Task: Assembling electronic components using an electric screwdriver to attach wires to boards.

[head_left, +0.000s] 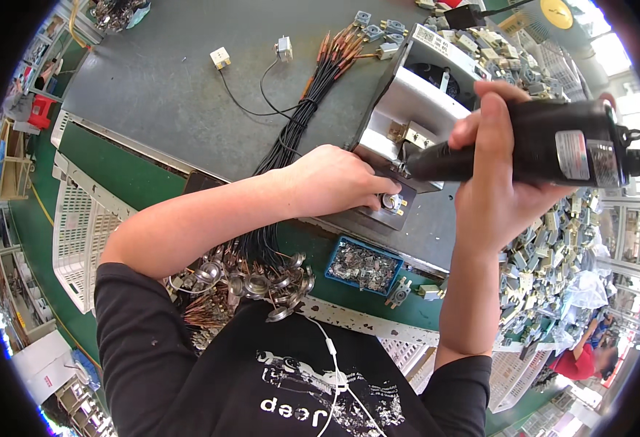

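My right hand [491,149] is wrapped round a black electric screwdriver [538,142], held nearly level with its tip pointing left. That tip is just in front of a metal box fixture [382,135], beside a small pale block [416,135] inside it. My left hand [338,182] is closed, its thumb and fingertips pressed on a small round metal part with terminals [391,203]. This part rests on a dark plate [400,218] at the bench's near edge. The fingers partly cover the part, so its full shape is hidden.
A bundle of black wires with copper-coloured ends [302,116] lies across the grey bench [152,80]. A blue tray of small metal pieces [364,264] sits near the edge. Pale switch-like parts [546,269] are heaped at right; metal discs [251,280] hang near my lap.
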Demonstrator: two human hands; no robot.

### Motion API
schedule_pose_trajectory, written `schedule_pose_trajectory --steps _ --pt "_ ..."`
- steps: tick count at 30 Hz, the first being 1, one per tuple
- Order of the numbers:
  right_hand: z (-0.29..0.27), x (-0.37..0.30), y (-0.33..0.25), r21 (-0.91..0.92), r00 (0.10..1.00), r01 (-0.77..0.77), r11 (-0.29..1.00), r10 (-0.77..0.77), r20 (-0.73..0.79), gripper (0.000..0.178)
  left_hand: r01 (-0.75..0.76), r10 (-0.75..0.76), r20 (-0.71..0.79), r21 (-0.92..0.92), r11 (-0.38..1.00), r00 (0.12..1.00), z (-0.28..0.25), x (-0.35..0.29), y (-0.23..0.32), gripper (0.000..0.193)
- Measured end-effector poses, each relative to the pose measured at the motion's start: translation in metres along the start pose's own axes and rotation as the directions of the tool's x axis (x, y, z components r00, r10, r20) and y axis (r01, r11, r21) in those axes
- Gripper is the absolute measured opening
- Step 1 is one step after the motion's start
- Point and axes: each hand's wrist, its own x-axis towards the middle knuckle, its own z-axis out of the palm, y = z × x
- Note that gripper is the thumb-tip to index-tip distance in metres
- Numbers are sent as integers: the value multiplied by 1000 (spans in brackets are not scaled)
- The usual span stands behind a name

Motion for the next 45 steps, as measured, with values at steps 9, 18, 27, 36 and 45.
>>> schedule_pose_trajectory --steps 9,18,27,36,45 --pt "-35 -19 -20 89 1000 0 996 0 -6 84 -35 35 -33 -16 999 999 4 1 -3 33" --pt "-35 -30 -7 112 995 -94 989 97 -24 102 35 -38 109 30 999 993 -9 5 5 34" --pt "-38 -38 3 155 999 -46 987 50 -20 92 33 -37 108 33 999 993 -8 5 6 34" --pt "-36 -43 4 78 999 -53 996 53 2 62 33 -37 121 32 999 992 -10 6 8 32" --pt "-36 -44 9 63 998 -32 997 29 55 28 -16 15 79 10 1000 997 -6 7 4 24"
